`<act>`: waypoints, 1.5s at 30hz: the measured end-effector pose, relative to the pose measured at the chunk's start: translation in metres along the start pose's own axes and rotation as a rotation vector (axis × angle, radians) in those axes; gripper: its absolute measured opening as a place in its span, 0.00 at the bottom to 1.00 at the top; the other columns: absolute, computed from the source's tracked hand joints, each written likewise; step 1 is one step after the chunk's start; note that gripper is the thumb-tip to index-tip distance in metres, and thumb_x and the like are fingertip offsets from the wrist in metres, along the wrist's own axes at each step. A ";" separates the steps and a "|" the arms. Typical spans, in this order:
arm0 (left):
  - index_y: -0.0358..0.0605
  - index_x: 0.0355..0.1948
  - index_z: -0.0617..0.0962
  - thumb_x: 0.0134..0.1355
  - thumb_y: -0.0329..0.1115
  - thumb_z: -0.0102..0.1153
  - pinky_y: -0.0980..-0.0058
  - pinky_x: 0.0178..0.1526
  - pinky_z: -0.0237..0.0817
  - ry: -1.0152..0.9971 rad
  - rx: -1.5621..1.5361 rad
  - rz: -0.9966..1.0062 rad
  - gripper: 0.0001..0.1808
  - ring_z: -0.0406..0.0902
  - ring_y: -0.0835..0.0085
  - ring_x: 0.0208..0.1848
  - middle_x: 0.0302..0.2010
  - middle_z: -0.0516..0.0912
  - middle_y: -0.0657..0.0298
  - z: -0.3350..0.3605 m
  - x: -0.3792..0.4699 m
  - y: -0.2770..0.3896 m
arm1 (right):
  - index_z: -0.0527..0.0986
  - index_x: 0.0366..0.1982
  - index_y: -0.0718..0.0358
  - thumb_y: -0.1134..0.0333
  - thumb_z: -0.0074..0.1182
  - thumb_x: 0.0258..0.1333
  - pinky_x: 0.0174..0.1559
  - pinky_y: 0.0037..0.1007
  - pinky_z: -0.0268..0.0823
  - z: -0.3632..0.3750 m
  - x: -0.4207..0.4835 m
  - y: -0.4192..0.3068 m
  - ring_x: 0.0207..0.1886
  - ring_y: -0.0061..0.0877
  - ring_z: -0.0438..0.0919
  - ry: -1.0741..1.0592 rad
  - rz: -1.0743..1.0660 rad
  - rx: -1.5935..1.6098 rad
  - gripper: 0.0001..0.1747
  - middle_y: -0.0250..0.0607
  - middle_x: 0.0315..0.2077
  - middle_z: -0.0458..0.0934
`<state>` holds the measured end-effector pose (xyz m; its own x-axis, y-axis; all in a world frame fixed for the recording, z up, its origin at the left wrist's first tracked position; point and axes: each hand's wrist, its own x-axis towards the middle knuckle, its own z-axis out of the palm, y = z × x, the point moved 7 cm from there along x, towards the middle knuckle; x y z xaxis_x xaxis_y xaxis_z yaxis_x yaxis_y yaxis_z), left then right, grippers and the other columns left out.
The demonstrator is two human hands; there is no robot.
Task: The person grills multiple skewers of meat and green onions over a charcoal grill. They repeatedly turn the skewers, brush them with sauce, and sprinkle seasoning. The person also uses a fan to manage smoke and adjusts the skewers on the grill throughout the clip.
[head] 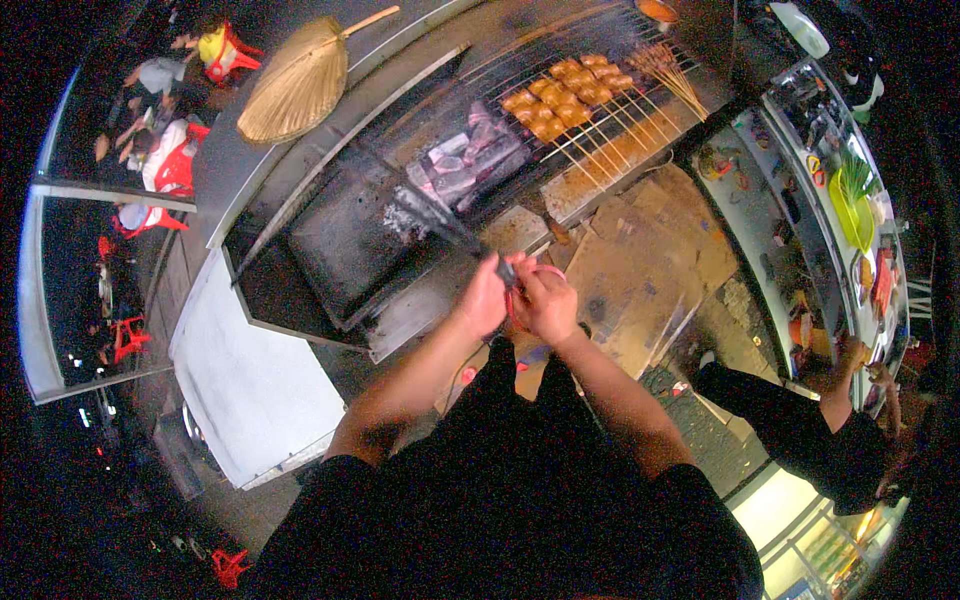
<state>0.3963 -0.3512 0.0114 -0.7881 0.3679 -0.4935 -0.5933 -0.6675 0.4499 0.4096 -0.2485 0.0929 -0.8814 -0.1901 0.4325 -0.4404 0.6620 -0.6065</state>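
Observation:
My left hand [484,300] and my right hand [551,301] are close together in front of my body. Both are closed around the handle end of a long dark metal tool [459,231], probably tongs, blurred. A pinkish-red loop shows by my right hand. The far end of the tool crosses a charcoal grill [330,255], beside pale, ashy charcoal [450,169]; whether it grips a piece cannot be told. Sauce-coated meat skewers [551,109] lie on the wire grate [637,112] further right, with a bundle of thinner skewers [664,67] beyond them.
A palm-leaf hand fan [300,82] rests on the grill's far ledge. Flattened cardboard [637,255] covers the ground to the right. Beyond it stands a counter with a green tray [853,202], where another person [795,427] is standing. A white panel [255,375] lies at left.

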 end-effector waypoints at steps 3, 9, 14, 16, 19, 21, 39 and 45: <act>0.43 0.47 0.71 0.67 0.49 0.37 0.65 0.63 0.54 0.013 -0.075 -0.131 0.21 0.69 0.65 0.57 0.51 0.75 0.58 -0.023 -0.010 -0.077 | 0.75 0.44 0.60 0.68 0.63 0.36 0.39 0.36 0.71 -0.004 -0.062 0.024 0.36 0.40 0.78 -0.071 0.057 0.056 0.26 0.43 0.31 0.78; 0.39 0.62 0.61 0.63 0.58 0.43 0.67 0.60 0.56 0.165 0.235 -0.512 0.37 0.63 0.65 0.61 0.60 0.66 0.59 -0.106 -0.018 -0.181 | 0.73 0.46 0.62 0.68 0.62 0.36 0.42 0.39 0.68 0.046 -0.155 0.109 0.39 0.41 0.77 -0.177 0.093 0.005 0.28 0.48 0.33 0.77; 0.48 0.67 0.57 0.60 0.66 0.40 0.67 0.56 0.60 0.213 0.929 -0.590 0.43 0.71 0.64 0.53 0.58 0.70 0.55 -0.191 -0.059 -0.171 | 0.68 0.50 0.63 0.68 0.54 0.45 0.43 0.42 0.63 0.109 -0.168 0.208 0.42 0.43 0.71 -0.321 0.188 -0.310 0.26 0.50 0.37 0.71; 0.46 0.66 0.57 0.60 0.63 0.45 0.65 0.49 0.66 0.159 1.135 -0.836 0.42 0.77 0.63 0.45 0.51 0.76 0.53 -0.234 -0.080 -0.166 | 0.69 0.50 0.59 0.71 0.51 0.46 0.47 0.42 0.61 0.119 -0.176 0.236 0.47 0.43 0.68 -0.436 0.292 -0.276 0.24 0.51 0.40 0.69; 0.42 0.65 0.58 0.58 0.52 0.56 0.65 0.39 0.70 0.227 1.191 -0.537 0.40 0.78 0.64 0.35 0.41 0.80 0.54 -0.264 -0.137 -0.138 | 0.70 0.47 0.59 0.72 0.51 0.47 0.47 0.43 0.62 0.109 -0.183 0.261 0.46 0.44 0.69 -0.342 0.384 0.076 0.21 0.50 0.39 0.70; 0.42 0.62 0.61 0.55 0.46 0.61 0.67 0.36 0.70 0.274 1.566 -0.244 0.38 0.78 0.65 0.33 0.39 0.80 0.56 -0.266 -0.170 -0.116 | 0.71 0.44 0.60 0.72 0.49 0.49 0.45 0.44 0.62 0.094 -0.181 0.268 0.45 0.44 0.70 -0.185 0.177 -0.028 0.17 0.49 0.38 0.71; 0.43 0.53 0.71 0.60 0.33 0.52 0.76 0.30 0.67 0.257 0.864 -0.751 0.19 0.73 0.74 0.29 0.37 0.78 0.60 -0.284 -0.069 -0.126 | 0.74 0.30 0.62 0.69 0.54 0.44 0.37 0.35 0.65 -0.263 -0.316 0.298 0.32 0.37 0.72 -0.036 0.509 -0.742 0.08 0.44 0.26 0.72; 0.41 0.53 0.71 0.61 0.33 0.52 0.77 0.32 0.67 0.175 0.886 -0.546 0.19 0.74 0.75 0.32 0.38 0.78 0.59 -0.251 0.018 -0.131 | 0.76 0.37 0.65 0.60 0.51 0.55 0.38 0.32 0.67 -0.323 -0.256 0.399 0.32 0.29 0.72 0.197 0.672 -0.803 0.16 0.39 0.33 0.76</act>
<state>0.5009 -0.4196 -0.2426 -0.3855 0.3301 -0.8616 -0.8236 0.2980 0.4826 0.5147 0.2980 -0.0444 -0.8265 0.4656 0.3166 0.4316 0.8850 -0.1746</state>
